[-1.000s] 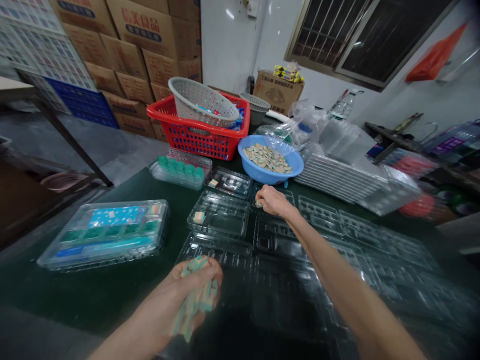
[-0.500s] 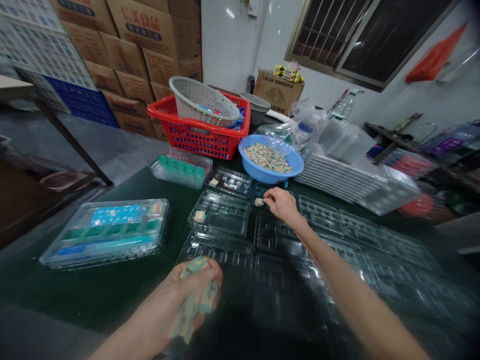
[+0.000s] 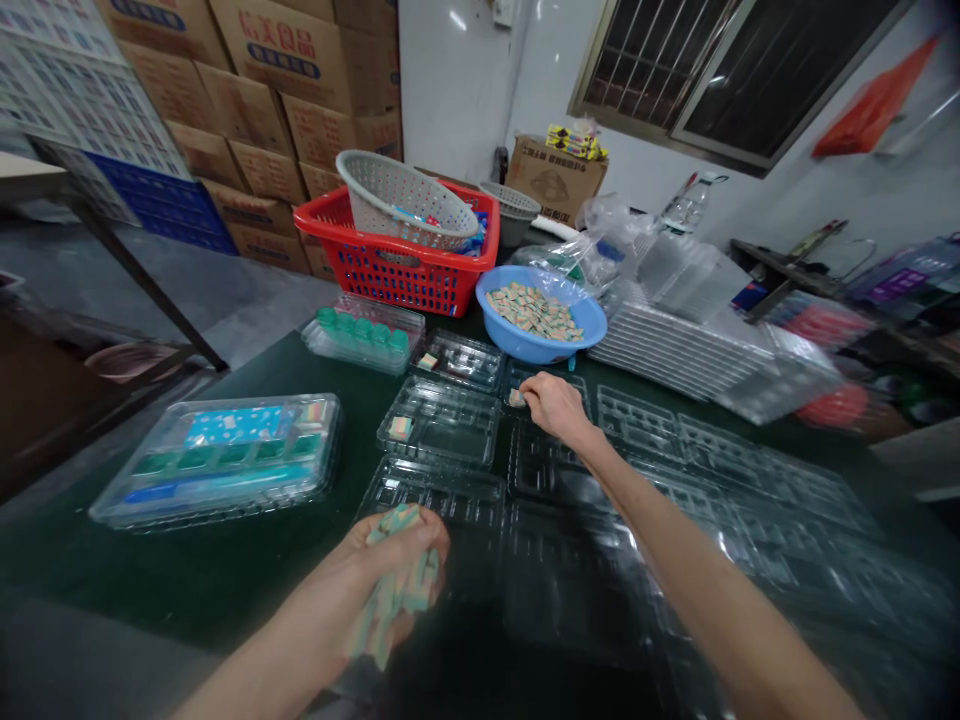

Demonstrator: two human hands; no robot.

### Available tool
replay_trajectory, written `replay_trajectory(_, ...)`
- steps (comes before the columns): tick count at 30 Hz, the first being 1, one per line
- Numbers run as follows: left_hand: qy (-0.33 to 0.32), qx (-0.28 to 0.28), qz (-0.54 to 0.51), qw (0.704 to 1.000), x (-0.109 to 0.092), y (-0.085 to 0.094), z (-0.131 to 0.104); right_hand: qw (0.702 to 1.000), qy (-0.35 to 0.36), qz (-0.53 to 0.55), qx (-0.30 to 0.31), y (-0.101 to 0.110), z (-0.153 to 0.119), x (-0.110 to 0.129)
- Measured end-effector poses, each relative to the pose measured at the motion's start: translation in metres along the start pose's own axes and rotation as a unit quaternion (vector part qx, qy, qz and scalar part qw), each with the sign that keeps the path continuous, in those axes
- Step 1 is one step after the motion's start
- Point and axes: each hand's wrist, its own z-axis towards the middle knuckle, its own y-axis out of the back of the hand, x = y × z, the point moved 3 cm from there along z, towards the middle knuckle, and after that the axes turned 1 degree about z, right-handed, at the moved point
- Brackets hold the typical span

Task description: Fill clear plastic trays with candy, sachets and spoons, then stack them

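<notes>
My left hand (image 3: 397,590) is wrapped around a bunch of small pastel-striped blocks (image 3: 397,585), low in front of me. Further off, my right hand (image 3: 551,405) pinches a similar striped block (image 3: 516,397) at the left part of a clear plastic tray (image 3: 579,385); whether the block rests on the tray floor I cannot tell. One striped block (image 3: 400,429) sits in the left compartment of the clear tray (image 3: 457,440) nearby. Another block (image 3: 427,361) lies in the tray (image 3: 472,360) behind it. A blue basin (image 3: 525,345) beyond my right hand holds many such blocks.
At left lies a filled clear case (image 3: 326,470), with a tray of green cups (image 3: 364,330) behind it. A red basket (image 3: 405,275) carries a grey colander (image 3: 367,190). Stacked clear trays (image 3: 675,350) stand at right; several clear trays (image 3: 637,420) cover the table's right side.
My right hand has shifted slightly left and down onto the block, which is now more covered by the fingers. The left hand keeps its bunch, almost unmoved. The view has shifted slightly.
</notes>
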Motion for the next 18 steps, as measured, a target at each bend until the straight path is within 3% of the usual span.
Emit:
replay_trajectory(5, -0.032, 0.009, -0.067, 0.997, -0.009, 0.005, 0.002, 0.998, 0.057, -0.037, 0.007, 0.000, -0.013, 0.005)
replay_trajectory(9, -0.056, 0.010, -0.136, 0.989, -0.030, 0.011, -0.006, 0.999, 0.028, 0.007, -0.045, 0.012, -0.025, 0.014)
replay_trajectory(12, -0.078, 0.003, -0.179, 0.981, -0.039, 0.016, -0.008, 0.979, 0.063, 0.165, -0.100, 0.032, -0.051, 0.045)
replay_trajectory(15, -0.083, 0.015, -0.191, 0.978, -0.034, 0.016, -0.004, 0.936, 0.158, 0.310, -0.048, 0.046, -0.089, 0.094)
replay_trajectory(18, -0.054, 0.021, -0.200, 0.978, -0.023, 0.008, 0.003, 0.918, 0.209, 0.336, 0.000, 0.050, -0.119, 0.131)
